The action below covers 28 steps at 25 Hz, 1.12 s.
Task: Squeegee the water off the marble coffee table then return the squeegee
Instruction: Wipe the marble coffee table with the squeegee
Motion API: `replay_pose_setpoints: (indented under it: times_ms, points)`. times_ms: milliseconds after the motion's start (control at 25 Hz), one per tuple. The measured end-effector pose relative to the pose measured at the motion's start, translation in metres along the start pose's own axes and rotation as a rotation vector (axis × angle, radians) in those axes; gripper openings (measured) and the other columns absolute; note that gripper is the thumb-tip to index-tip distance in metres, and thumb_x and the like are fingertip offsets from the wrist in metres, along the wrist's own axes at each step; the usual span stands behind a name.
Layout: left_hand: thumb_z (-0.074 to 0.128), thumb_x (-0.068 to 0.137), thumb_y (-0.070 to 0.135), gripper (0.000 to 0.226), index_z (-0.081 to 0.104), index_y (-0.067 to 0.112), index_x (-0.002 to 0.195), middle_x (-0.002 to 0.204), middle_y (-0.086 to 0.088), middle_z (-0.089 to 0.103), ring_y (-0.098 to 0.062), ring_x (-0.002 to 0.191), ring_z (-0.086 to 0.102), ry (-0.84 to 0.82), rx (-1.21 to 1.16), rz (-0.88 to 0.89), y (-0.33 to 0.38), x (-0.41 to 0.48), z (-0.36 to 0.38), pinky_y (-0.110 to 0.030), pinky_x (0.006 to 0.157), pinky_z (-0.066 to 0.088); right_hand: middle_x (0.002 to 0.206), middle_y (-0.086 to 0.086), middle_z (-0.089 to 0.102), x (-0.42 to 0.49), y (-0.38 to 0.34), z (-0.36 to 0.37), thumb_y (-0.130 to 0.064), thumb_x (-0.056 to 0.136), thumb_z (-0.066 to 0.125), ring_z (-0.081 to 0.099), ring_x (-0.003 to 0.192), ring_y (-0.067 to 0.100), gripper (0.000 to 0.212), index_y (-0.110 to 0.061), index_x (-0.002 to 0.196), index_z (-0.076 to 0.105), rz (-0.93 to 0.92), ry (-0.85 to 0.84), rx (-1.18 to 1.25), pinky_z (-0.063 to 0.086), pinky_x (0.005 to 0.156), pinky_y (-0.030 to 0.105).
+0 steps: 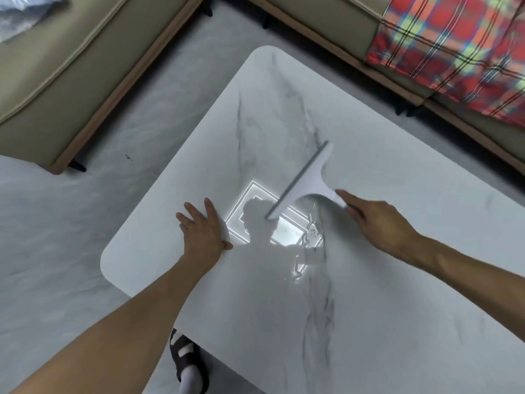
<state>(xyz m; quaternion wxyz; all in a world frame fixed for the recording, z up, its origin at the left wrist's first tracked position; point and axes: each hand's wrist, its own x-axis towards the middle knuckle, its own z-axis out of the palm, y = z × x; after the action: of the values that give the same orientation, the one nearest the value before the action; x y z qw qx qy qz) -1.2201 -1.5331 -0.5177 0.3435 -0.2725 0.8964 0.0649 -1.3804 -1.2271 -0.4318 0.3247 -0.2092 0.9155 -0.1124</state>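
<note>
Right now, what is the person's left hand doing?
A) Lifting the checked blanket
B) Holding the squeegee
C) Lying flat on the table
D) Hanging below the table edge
C: the left hand lies palm down with fingers spread on the table, while the right hand holds the squeegee.

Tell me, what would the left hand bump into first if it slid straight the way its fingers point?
Probably nothing on the table: the left hand lies flat, and only bare marble leads to the table edge. The squeegee sits off to the right. Beyond, maybe the sofa.
</note>
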Motion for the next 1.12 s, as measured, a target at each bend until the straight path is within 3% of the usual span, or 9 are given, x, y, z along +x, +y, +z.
replay_pose_setpoints:
  times_ms: [120, 280, 480, 640, 720, 800, 880, 1000, 1120]
  points:
    - [0.077, 0.072, 0.050, 0.120, -0.003, 0.010, 0.153, 0.152, -0.037, 0.003, -0.058, 0.138, 0.016, -0.002, -0.075, -0.015, -0.001, -0.002, -0.008, -0.049, 0.114, 0.028, 0.113, 0.005, 0.071, -0.025, 0.018, -0.017, -0.040, 0.100, 0.037, 0.064, 0.100, 0.037, 0.041, -0.047, 0.140, 0.040, 0.035, 0.013, -0.098, 0.051, 0.083, 0.040]
    - [0.081, 0.061, 0.055, 0.135, -0.009, 0.011, 0.152, 0.153, -0.037, 0.001, -0.057, 0.139, 0.014, 0.127, -0.058, 0.083, 0.039, 0.003, -0.019, -0.054, 0.116, 0.021, 0.104, 0.006, 0.070, 0.062, -0.023, -0.058, -0.037, 0.102, 0.039, 0.063, 0.096, 0.036, 0.035, -0.032, 0.134, 0.052, -0.036, 0.195, 0.094, 0.050, 0.087, 0.041]
    - [0.079, 0.060, 0.061, 0.141, -0.017, 0.013, 0.151, 0.151, -0.042, -0.010, -0.066, 0.136, 0.003, 0.029, -0.034, 0.079, 0.080, 0.024, -0.020, -0.061, 0.114, 0.018, 0.090, 0.008, 0.060, 0.168, -0.061, -0.078, -0.040, 0.099, 0.034, 0.063, 0.074, 0.038, 0.024, -0.030, 0.090, 0.053, 0.030, 0.196, 0.263, 0.053, 0.057, 0.040]
    - [0.078, 0.062, 0.060, 0.139, -0.017, 0.012, 0.151, 0.150, -0.044, -0.009, -0.067, 0.135, 0.004, 0.029, -0.018, 0.083, 0.079, 0.026, -0.025, -0.061, 0.113, 0.020, 0.115, 0.019, 0.066, 0.114, -0.014, -0.051, -0.029, 0.102, 0.035, 0.061, 0.098, 0.046, 0.037, -0.025, 0.136, 0.047, 0.017, 0.185, 0.062, 0.048, 0.082, 0.044]
    - [0.078, 0.062, 0.060, 0.140, -0.018, 0.011, 0.151, 0.149, -0.045, -0.008, -0.068, 0.135, 0.005, 0.020, -0.020, 0.087, 0.081, 0.027, -0.027, -0.061, 0.113, 0.021, 0.112, 0.023, 0.067, 0.052, 0.020, -0.032, -0.032, 0.103, 0.034, 0.061, 0.097, 0.048, 0.044, -0.028, 0.146, 0.037, 0.091, 0.148, 0.064, 0.049, 0.085, 0.046]
    - [0.079, 0.061, 0.061, 0.141, -0.017, 0.011, 0.151, 0.149, -0.046, -0.007, -0.068, 0.134, 0.007, 0.015, -0.010, 0.091, 0.082, 0.027, -0.026, -0.061, 0.112, 0.022, 0.100, 0.020, 0.070, -0.017, 0.040, -0.023, -0.040, 0.101, 0.030, 0.064, 0.088, 0.045, 0.047, -0.034, 0.147, 0.035, 0.170, 0.060, -0.004, 0.051, 0.078, 0.044]
    - [0.080, 0.059, 0.061, 0.142, -0.017, 0.011, 0.151, 0.149, -0.045, -0.008, -0.068, 0.134, 0.006, 0.005, -0.013, 0.081, 0.082, 0.029, -0.025, -0.062, 0.112, 0.022, 0.103, 0.015, 0.072, -0.048, 0.053, -0.030, -0.047, 0.098, 0.029, 0.065, 0.090, 0.043, 0.047, -0.039, 0.145, 0.037, 0.229, 0.024, -0.055, 0.050, 0.079, 0.042]
    - [0.081, 0.059, 0.059, 0.143, -0.018, 0.012, 0.151, 0.149, -0.044, -0.011, -0.067, 0.135, 0.003, -0.015, -0.018, 0.076, 0.082, 0.029, -0.023, -0.062, 0.113, 0.020, 0.117, 0.013, 0.069, -0.006, 0.059, -0.061, -0.040, 0.101, 0.036, 0.063, 0.100, 0.043, 0.040, -0.031, 0.138, 0.047, 0.220, 0.167, -0.032, 0.048, 0.089, 0.044]
    - [0.082, 0.061, 0.056, 0.141, -0.017, 0.013, 0.151, 0.149, -0.044, -0.012, -0.067, 0.135, 0.001, -0.021, -0.029, 0.085, 0.080, 0.029, -0.023, -0.062, 0.113, 0.019, 0.114, 0.019, 0.065, 0.070, 0.042, -0.086, -0.032, 0.103, 0.032, 0.057, 0.096, 0.046, 0.032, -0.016, 0.124, 0.050, 0.217, 0.281, 0.048, 0.047, 0.078, 0.048]
